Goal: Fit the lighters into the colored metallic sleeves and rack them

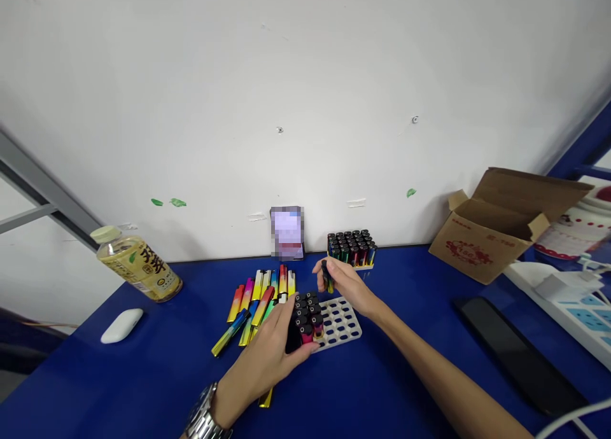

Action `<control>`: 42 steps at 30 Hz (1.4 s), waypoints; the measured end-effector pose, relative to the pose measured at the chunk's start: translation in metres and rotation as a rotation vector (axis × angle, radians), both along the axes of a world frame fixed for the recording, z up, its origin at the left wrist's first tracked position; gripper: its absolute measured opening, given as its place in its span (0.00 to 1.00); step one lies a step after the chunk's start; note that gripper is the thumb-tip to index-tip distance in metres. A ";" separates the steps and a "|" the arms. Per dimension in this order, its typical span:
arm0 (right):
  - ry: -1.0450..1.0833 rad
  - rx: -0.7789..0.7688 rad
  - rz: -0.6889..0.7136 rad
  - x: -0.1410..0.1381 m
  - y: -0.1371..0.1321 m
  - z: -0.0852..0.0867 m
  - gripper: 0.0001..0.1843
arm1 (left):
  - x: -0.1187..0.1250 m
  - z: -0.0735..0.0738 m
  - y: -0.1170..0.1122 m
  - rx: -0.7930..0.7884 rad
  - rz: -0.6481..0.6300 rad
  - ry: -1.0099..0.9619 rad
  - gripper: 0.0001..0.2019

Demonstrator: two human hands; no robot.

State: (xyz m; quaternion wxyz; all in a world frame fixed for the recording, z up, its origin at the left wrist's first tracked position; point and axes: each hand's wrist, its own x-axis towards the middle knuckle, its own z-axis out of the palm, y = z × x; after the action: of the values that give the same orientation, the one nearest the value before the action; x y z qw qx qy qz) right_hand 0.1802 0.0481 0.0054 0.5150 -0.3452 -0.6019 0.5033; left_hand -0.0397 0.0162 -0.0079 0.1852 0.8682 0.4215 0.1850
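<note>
My left hand [268,348], with a metal wristwatch on its wrist, curls round the left end of a white perforated tray [352,329]. Its thumb lies along the tray's front side, and its other fingers are largely hidden. Several lighters [301,321] with black tops stand upright in the holes at that end; the holes to the right show bare. Above the tray's back edge, my right hand [351,288] pinches one black-topped lighter [328,277] between thumb and fingers. Loose lighters [261,287] in bright metallic colours lie in a pile left of the tray.
A second rack of upright lighters [352,248] stands against the wall, beside a propped phone [287,234]. On the left are a tilted drink bottle [143,267] and a white case [122,326]. To the right: an open cardboard box [470,242], black phone [518,353] and power strip [582,312].
</note>
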 end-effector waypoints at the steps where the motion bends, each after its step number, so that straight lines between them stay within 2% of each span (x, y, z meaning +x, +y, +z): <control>1: -0.054 0.033 -0.001 0.003 0.000 0.004 0.23 | 0.000 -0.002 0.001 0.020 0.003 -0.010 0.36; 3: -0.196 0.097 -0.018 0.009 0.000 0.010 0.23 | -0.001 -0.005 0.003 0.056 0.000 -0.013 0.38; 5: -0.298 0.084 0.027 0.015 0.000 0.013 0.24 | -0.001 -0.006 0.005 0.089 -0.015 -0.003 0.39; 9: -0.350 -0.136 0.245 0.019 -0.002 0.009 0.22 | -0.001 -0.008 0.005 0.134 -0.010 -0.006 0.40; 13: -0.414 -0.258 0.303 0.012 -0.008 0.014 0.23 | 0.001 -0.011 0.005 0.166 0.006 -0.035 0.42; 15: -0.525 -0.223 0.269 0.007 -0.012 0.023 0.23 | 0.001 -0.011 0.005 0.173 0.010 -0.038 0.42; 18: -0.763 -0.078 0.212 0.000 -0.017 0.037 0.23 | 0.001 -0.009 0.005 0.169 0.007 -0.029 0.41; 21: -0.956 -0.019 0.207 -0.003 -0.018 0.042 0.26 | 0.002 -0.006 0.005 0.157 0.001 -0.015 0.40; 23: -0.955 -0.071 0.267 -0.001 -0.015 0.039 0.26 | 0.002 -0.005 0.004 0.150 0.000 -0.009 0.39; 26: -0.786 -0.198 0.343 0.008 -0.006 0.028 0.21 | 0.003 -0.003 0.003 0.134 0.016 -0.004 0.37; 28: -0.683 -0.152 0.247 0.013 0.000 0.020 0.24 | 0.003 -0.003 0.002 0.110 0.030 0.004 0.36; 31: -0.653 0.062 0.018 0.015 0.005 0.013 0.33 | 0.001 -0.001 0.002 0.073 0.032 0.006 0.34; 34: -0.732 0.119 -0.027 0.005 0.010 0.010 0.33 | -0.001 0.003 0.002 0.057 0.013 0.000 0.34; 39: -0.961 0.162 0.154 -0.019 0.026 0.009 0.32 | -0.002 0.010 -0.001 0.014 -0.048 0.033 0.36; 42: -1.116 0.198 0.166 -0.025 0.030 0.007 0.28 | -0.002 0.012 -0.002 -0.011 -0.076 0.041 0.36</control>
State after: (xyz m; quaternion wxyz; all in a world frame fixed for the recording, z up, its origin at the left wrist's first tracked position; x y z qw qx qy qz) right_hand 0.1549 0.0777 0.0120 0.1077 -0.4603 -0.8521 0.2249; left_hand -0.0415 0.0138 0.0037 0.1882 0.8862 0.3930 0.1576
